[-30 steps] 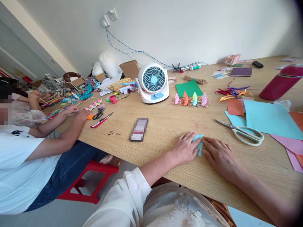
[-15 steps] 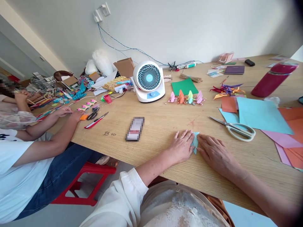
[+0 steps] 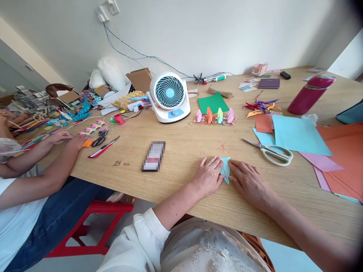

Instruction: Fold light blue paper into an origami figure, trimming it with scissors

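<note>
A small piece of folded light-blue paper [image 3: 226, 170] lies on the wooden table in front of me, its narrow tip pointing toward me. My left hand [image 3: 208, 174] rests flat over its left side, fingers stretched out. From the right, my right hand [image 3: 249, 180] lies flat with its fingertips at the paper's right edge. Part of the paper is hidden under my fingers. White-handled scissors [image 3: 273, 153] lie beyond my right hand, beside light-blue paper sheets [image 3: 300, 134]. Left of my hands is a phone [image 3: 153, 156] with a blurred screen.
A white fan [image 3: 170, 96] stands at the back, near several small folded paper figures [image 3: 209, 115] and a green sheet [image 3: 213, 102]. A magenta bottle [image 3: 307, 96] stands at the right. Another person's arms [image 3: 42, 181] reach over the table at the left, near a red utility knife [image 3: 103, 147].
The view has turned slightly right, so everything sits further left in the picture. Both hands stay flat at the blue paper, almost unchanged.
</note>
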Demonstrator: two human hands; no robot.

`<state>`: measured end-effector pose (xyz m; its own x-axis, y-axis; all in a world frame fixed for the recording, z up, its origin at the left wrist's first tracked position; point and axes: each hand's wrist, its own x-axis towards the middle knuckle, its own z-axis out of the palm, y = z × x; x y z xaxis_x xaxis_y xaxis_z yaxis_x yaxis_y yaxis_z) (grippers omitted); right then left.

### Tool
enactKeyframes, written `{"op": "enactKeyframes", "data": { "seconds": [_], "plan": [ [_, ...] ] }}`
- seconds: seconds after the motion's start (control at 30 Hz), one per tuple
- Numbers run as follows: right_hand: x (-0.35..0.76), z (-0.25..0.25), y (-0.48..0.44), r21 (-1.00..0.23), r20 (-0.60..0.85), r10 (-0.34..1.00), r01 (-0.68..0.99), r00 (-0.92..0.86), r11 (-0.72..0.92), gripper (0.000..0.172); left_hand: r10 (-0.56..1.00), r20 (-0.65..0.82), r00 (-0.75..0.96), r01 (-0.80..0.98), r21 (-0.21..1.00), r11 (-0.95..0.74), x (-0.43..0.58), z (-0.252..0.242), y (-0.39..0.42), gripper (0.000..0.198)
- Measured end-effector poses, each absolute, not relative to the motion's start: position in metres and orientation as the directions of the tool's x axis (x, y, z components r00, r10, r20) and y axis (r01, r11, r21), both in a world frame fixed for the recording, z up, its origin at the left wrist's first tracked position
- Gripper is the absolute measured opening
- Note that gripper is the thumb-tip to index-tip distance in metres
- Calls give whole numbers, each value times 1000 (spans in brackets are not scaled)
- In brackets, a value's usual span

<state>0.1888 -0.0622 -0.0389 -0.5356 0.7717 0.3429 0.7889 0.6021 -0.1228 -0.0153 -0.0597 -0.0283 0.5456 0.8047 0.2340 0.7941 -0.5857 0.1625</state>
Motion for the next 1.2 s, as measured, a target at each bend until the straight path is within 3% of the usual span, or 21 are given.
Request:
{"op": "enactKeyframes", "data": {
  "seconds": [0.77, 1.2],
  "plan": [
    [185, -32, -67, -117, 349, 774, 795, -528, 595, 44, 790, 204, 579, 789, 104, -605, -19, -17, -65, 40],
    [185, -23, -74, -176, 416, 696, 699, -585, 693, 28, 767, 159, 622, 762, 106, -639, -23, -15, -63, 31]
  ]
}}
